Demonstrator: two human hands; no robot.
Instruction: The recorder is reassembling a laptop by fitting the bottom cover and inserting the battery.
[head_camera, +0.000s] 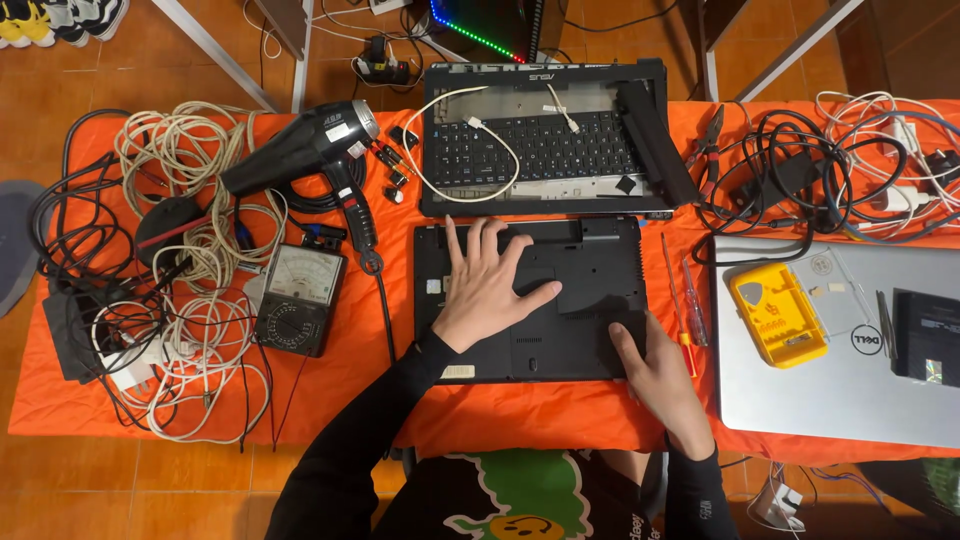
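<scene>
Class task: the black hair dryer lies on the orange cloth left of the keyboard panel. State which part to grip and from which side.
Grip the hair dryer by its handle, coming from the near side: it slants toward the person, clear of the barrel and cable coils.

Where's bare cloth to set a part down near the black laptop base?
Bare orange cloth runs along the near edge, below the black laptop base, and in a strip between it and the analog multimeter. The cable tangles at left and right are crowded.
</scene>
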